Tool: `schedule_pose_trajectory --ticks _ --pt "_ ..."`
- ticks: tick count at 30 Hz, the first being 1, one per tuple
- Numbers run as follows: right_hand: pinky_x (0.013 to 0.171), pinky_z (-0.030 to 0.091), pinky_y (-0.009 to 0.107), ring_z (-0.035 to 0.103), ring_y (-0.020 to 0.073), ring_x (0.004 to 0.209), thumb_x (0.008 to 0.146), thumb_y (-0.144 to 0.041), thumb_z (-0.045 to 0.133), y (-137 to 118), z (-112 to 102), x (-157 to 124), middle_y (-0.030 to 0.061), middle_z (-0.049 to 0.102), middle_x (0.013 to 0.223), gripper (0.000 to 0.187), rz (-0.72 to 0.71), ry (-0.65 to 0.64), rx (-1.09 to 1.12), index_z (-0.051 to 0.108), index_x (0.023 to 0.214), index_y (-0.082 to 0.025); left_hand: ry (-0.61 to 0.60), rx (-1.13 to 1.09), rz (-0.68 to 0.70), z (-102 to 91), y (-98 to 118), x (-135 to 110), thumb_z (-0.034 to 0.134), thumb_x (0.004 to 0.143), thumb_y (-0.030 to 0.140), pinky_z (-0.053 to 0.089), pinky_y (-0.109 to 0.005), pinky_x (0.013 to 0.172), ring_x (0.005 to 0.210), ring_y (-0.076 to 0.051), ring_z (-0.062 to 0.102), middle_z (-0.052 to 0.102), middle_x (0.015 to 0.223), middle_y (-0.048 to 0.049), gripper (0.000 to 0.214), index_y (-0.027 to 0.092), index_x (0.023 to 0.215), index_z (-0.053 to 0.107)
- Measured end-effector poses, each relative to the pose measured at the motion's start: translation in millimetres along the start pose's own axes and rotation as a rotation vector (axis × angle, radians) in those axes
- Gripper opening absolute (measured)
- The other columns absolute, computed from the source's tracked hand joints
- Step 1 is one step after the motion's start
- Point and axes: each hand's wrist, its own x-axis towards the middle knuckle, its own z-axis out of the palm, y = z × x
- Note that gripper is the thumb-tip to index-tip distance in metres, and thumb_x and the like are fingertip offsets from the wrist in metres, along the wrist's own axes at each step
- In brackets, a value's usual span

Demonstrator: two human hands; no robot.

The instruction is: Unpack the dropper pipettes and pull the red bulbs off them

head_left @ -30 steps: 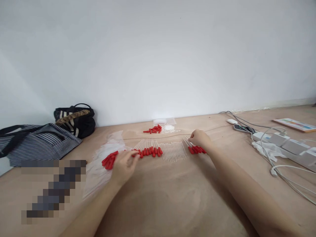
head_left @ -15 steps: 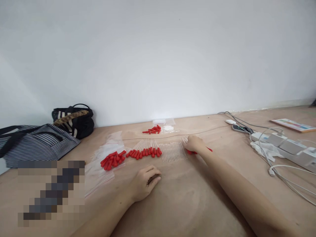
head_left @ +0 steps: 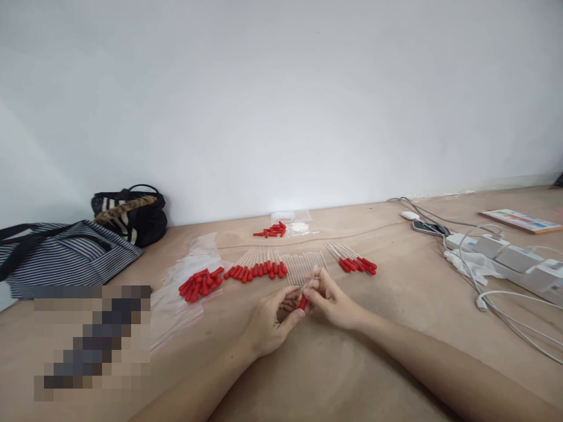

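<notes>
My left hand [head_left: 268, 319] and my right hand [head_left: 332, 302] meet over the tan table, just in front of a row of bare clear tubes [head_left: 305, 265]. Between their fingertips is a small red cap [head_left: 302, 302], pinched by my left hand, and a thin clear tube held by my right hand. Left of the bare tubes lies a row of red-capped tubes [head_left: 259, 266]. A second capped group [head_left: 354, 261] lies to the right. Loose red caps [head_left: 200, 283] rest on a clear zip bag [head_left: 176, 305].
More red caps [head_left: 271, 230] and a clear bag [head_left: 292, 220] lie near the white wall. Striped bags [head_left: 65, 252] and a black bag [head_left: 132, 214] stand at the left. A power strip [head_left: 505, 258], cables, a phone [head_left: 428, 227] and a booklet [head_left: 519, 221] are at the right.
My left hand left the loose caps and drew back to the middle. My right hand came away from the right capped group with a tube and joined the left hand.
</notes>
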Motion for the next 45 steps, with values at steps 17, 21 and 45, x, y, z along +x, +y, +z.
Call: schedule_pose_trajectory --ticks 17,21,45 --pt "0.088 0.018 0.038 0.049 0.0113 0.072 0.084 -0.029 0.05 11.5 -18.3 0.7 -0.0016 0.062 0.066 0.014 -0.819 0.089 -1.392 0.061 0.088 -0.02 0.117 0.486 0.283 -3.7 -15.9 3.1 0.044 0.086 0.025 0.047 -0.024 0.063 0.069 -0.014 0.06 0.065 0.076 -0.0027 0.019 0.018 0.086 0.062" --pt "0.084 0.018 0.035 0.041 0.0091 0.062 0.084 -0.02 0.047 13.1 -14.7 1.5 -0.0043 0.053 0.052 0.017 -0.837 0.072 -1.416 0.059 0.072 -0.018 0.094 0.463 0.215 -4.8 -14.6 1.8 0.049 0.083 0.024 0.045 -0.023 0.058 0.063 -0.013 0.057 0.062 0.069 -0.0012 0.015 0.018 0.076 0.06" --pt "0.06 0.034 0.022 0.058 0.0152 0.072 0.083 -0.02 0.038 -13.4 -65.1 33.9 0.0075 0.064 0.078 0.024 0.347 0.373 -1.291 0.061 0.083 -0.015 0.236 0.414 0.016 -34.1 -18.5 0.4 0.047 0.082 0.027 0.045 -0.024 0.058 0.065 -0.014 0.055 0.061 0.072 -0.0023 0.016 0.018 0.078 0.06"
